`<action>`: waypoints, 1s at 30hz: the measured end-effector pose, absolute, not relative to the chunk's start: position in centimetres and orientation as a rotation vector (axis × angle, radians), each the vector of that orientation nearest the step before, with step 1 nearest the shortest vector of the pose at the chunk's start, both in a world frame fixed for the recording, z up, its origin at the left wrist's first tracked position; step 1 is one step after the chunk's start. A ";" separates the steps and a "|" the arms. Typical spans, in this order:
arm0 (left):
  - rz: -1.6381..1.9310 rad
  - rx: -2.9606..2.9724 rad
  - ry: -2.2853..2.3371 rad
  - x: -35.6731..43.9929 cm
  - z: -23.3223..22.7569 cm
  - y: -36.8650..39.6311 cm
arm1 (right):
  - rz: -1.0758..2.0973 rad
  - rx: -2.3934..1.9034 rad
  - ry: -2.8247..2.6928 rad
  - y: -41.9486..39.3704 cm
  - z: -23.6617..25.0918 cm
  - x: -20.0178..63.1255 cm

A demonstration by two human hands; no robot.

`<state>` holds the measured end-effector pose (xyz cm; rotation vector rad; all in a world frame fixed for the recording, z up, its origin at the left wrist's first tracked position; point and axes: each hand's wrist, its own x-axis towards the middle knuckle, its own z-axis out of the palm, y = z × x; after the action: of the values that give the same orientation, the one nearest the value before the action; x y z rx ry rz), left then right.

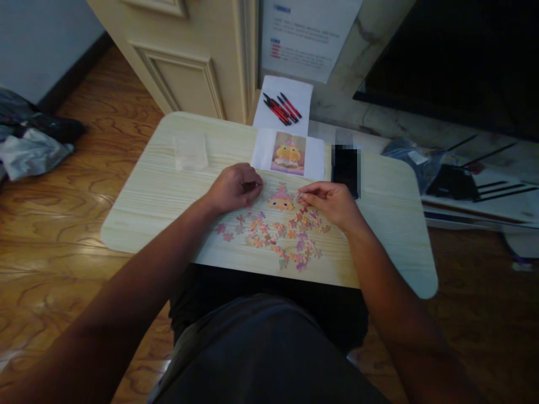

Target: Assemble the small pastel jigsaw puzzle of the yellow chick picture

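Several small pink, orange and purple jigsaw pieces (283,238) lie scattered on a pale wooden lap table (160,191). A partly joined cluster (281,201) with a yellow figure sits between my hands. My left hand (236,188) rests curled on the table just left of the cluster, and whether it holds a piece is hidden. My right hand (330,201) pinches a small jigsaw piece at its fingertips, right beside the cluster. A reference picture (288,153) of a yellow cartoon figure lies on white paper behind the cluster.
A clear plastic bag (191,150) lies at the table's back left. A dark phone (346,167) lies to the right of the picture. Several red and black pens (282,108) rest on a white sheet beyond the table. Bags and clutter sit on the wood floor at both sides.
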<state>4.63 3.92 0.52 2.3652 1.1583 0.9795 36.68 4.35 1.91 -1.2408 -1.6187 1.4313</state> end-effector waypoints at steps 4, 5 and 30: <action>1.002 2.364 1.149 4.6 0.1 4.2 | 1.424 -1.282 -1.605 4.3 2.0 36.6; 1.000 2.365 1.148 4.6 0.1 4.2 | 1.420 -1.286 -1.613 4.3 1.9 36.6; 0.984 2.524 0.635 7.9 0.2 3.2 | 1.302 -1.288 -1.875 4.6 1.4 36.6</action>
<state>7.85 3.19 0.25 2.5236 0.6348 0.9844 36.61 4.61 1.36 -1.2880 -1.8748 1.3016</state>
